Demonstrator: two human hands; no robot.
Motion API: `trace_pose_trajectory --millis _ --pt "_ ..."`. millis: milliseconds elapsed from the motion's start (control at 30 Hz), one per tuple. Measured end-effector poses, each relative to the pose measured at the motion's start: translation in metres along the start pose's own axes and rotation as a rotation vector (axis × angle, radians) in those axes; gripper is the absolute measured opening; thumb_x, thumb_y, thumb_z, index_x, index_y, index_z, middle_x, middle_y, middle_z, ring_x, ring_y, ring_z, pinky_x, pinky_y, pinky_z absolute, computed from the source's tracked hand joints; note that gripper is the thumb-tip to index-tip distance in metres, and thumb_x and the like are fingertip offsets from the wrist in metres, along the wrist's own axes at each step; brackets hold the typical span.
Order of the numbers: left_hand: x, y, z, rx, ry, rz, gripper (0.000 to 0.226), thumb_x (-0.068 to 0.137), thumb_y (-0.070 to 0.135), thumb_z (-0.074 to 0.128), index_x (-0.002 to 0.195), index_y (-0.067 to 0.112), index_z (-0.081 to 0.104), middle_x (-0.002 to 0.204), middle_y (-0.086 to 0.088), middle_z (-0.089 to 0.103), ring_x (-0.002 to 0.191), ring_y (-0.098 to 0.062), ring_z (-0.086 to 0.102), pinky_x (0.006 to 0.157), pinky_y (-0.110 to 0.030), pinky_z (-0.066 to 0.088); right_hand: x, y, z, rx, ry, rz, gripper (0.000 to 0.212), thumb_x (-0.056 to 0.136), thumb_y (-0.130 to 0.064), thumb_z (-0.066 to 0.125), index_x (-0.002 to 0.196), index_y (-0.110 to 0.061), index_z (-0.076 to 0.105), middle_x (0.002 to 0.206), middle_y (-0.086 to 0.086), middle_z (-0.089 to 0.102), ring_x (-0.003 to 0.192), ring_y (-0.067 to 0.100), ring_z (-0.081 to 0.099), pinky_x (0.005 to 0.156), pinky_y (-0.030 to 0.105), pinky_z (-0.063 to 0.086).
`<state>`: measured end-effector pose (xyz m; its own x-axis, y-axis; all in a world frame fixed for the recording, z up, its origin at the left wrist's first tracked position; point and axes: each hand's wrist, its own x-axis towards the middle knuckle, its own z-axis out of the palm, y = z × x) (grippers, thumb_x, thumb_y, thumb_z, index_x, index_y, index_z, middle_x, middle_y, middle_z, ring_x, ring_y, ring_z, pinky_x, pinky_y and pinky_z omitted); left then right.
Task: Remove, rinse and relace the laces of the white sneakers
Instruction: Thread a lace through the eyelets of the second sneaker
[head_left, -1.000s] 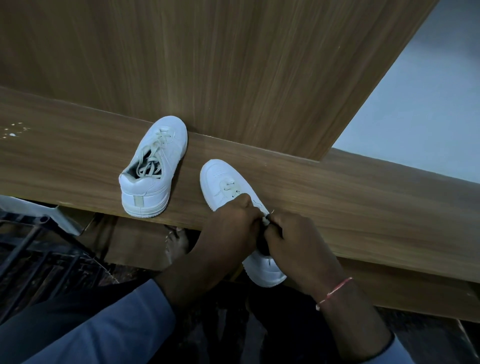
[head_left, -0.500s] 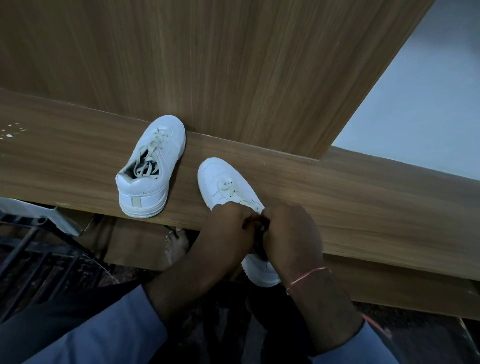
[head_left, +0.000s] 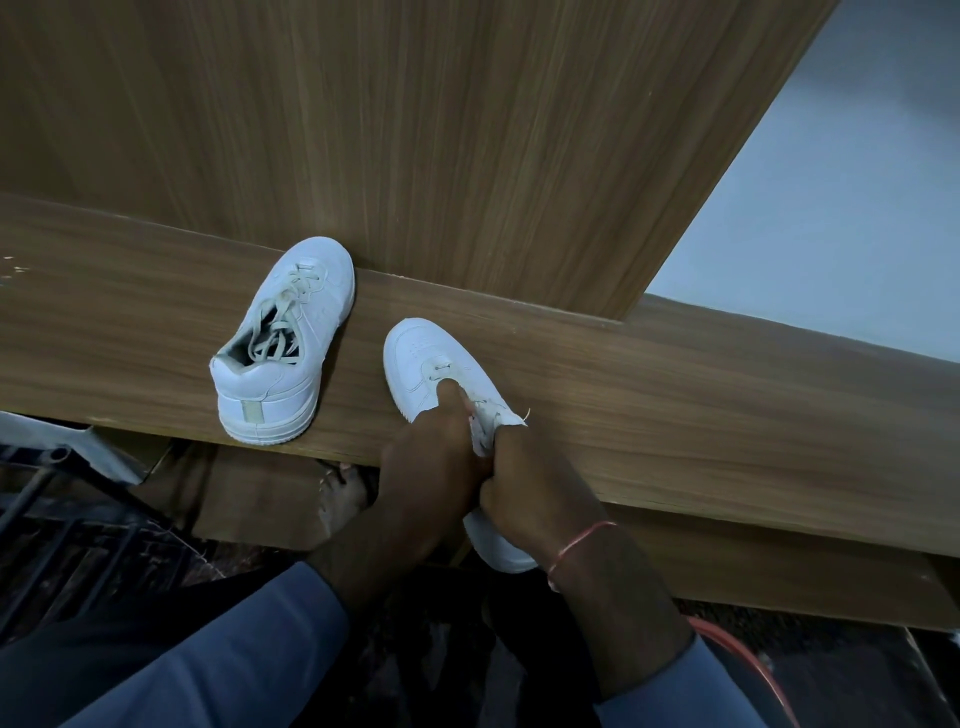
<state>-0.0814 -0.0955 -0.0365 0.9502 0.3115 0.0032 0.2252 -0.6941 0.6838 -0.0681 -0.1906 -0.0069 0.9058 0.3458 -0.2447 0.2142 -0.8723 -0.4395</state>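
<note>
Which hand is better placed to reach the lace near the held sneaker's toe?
Left hand, likely: its fingertip lies just below the lace, while the right hand grips the sneaker farther back.

left hand (head_left: 436, 447) and right hand (head_left: 530, 480) gripped the lace (head_left: 485, 422) atop the near sneaker (head_left: 418, 358); the laced sneaker (head_left: 317, 317) sat left of it.

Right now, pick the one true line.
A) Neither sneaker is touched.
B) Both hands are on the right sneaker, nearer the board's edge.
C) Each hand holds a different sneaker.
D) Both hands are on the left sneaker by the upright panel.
B: the left hand and right hand meet on the right sneaker at its lacing; the left sneaker stands alone, laced.
</note>
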Motion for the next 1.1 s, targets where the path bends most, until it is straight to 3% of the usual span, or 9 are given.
trace_pose_trajectory --millis 133,233,333,567,700,800,933,1033,1100 --pt "-0.003 0.005 -0.005 -0.032 -0.038 -0.057 0.070 0.082 0.050 0.063 0.134 0.018 0.029 0.096 0.004 0.057 0.100 -0.025 0.063 0.079 -0.030 0.044 -0.010 0.000 -0.017 -0.185 0.174 -0.056 0.022 0.086 -0.014 0.056 0.106 -0.011 0.064 0.102 0.006 0.062 0.097 0.023 0.062 0.069 0.024 0.035" --pt "-0.001 0.000 -0.005 0.105 -0.086 -0.031 0.089 0.083 0.041 0.066 0.148 0.013 0.012 0.136 -0.008 0.045 0.117 -0.030 0.055 0.089 -0.038 0.047 -0.012 -0.009 -0.017 -0.233 0.159 -0.051 0.027 0.094 -0.015 0.054 0.121 -0.011 0.060 0.116 0.007 0.062 0.109 0.023 0.061 0.074 0.022 0.037" --pt "0.005 -0.008 -0.006 0.231 -0.169 -0.031 0.097 0.087 0.032 0.065 0.152 0.011 -0.003 0.141 -0.016 0.038 0.117 -0.032 0.055 0.090 -0.042 0.048 -0.009 -0.015 -0.010 -0.131 0.039 -0.029 0.033 0.100 -0.016 0.046 0.132 -0.008 0.048 0.127 0.010 0.057 0.118 0.024 0.055 0.080 0.023 0.036" --pt "0.011 -0.015 -0.018 -0.206 -0.286 -0.194 0.095 0.065 0.052 0.075 0.138 0.022 0.023 0.123 -0.011 0.056 0.097 -0.030 0.065 0.073 -0.047 0.057 -0.002 -0.004 -0.014 0.076 -0.063 -0.039 0.010 0.088 -0.007 0.046 0.093 -0.015 0.051 0.086 -0.001 0.052 0.089 0.020 0.053 0.060 0.023 0.035" --pt "0.009 -0.015 -0.006 -0.156 -0.252 -0.197 0.090 0.086 0.041 0.061 0.151 0.012 0.005 0.146 -0.020 0.038 0.128 -0.033 0.045 0.104 -0.038 0.039 -0.015 -0.011 -0.017 -0.198 0.090 -0.142 0.027 0.097 -0.015 0.048 0.121 -0.010 0.058 0.115 0.007 0.059 0.109 0.022 0.057 0.073 0.020 0.034" --pt "0.007 -0.017 0.000 -0.262 -0.183 -0.209 0.067 0.099 0.035 0.041 0.152 0.010 0.010 0.153 -0.018 0.028 0.138 -0.030 0.033 0.107 -0.030 0.027 -0.013 -0.013 -0.017 -0.145 0.049 -0.133 0.022 0.097 -0.014 0.047 0.116 -0.007 0.055 0.082 -0.003 0.048 0.092 0.020 0.056 0.052 0.016 0.027" --pt "0.007 -0.022 -0.003 -0.279 -0.151 -0.089 0.070 0.087 0.024 0.065 0.143 0.003 0.029 0.141 -0.011 0.047 0.121 -0.017 0.048 0.081 -0.004 0.027 -0.002 -0.012 -0.012 -0.005 -0.050 -0.088 0.003 0.092 -0.013 0.048 0.095 -0.014 0.049 0.077 -0.006 0.041 0.078 0.013 0.046 0.052 0.016 0.026" --pt "0.013 -0.027 -0.001 -0.260 -0.102 -0.076 0.042 0.079 0.032 0.070 0.109 0.014 0.048 0.098 0.005 0.061 0.096 -0.017 0.060 0.063 -0.007 0.036 -0.002 -0.005 -0.011 -0.035 0.048 -0.117 0.004 0.092 -0.015 0.048 0.091 -0.015 0.052 0.081 -0.004 0.046 0.075 0.014 0.047 0.054 0.017 0.027" --pt "0.014 -0.027 0.001 -0.235 -0.119 -0.078 0.044 0.082 0.034 0.068 0.115 0.014 0.047 0.101 0.012 0.056 0.101 -0.015 0.059 0.067 -0.005 0.035 -0.003 -0.001 -0.009 -0.110 0.126 -0.155 0.014 0.093 -0.017 0.048 0.102 -0.014 0.058 0.085 -0.002 0.049 0.077 0.017 0.047 0.053 0.015 0.026"
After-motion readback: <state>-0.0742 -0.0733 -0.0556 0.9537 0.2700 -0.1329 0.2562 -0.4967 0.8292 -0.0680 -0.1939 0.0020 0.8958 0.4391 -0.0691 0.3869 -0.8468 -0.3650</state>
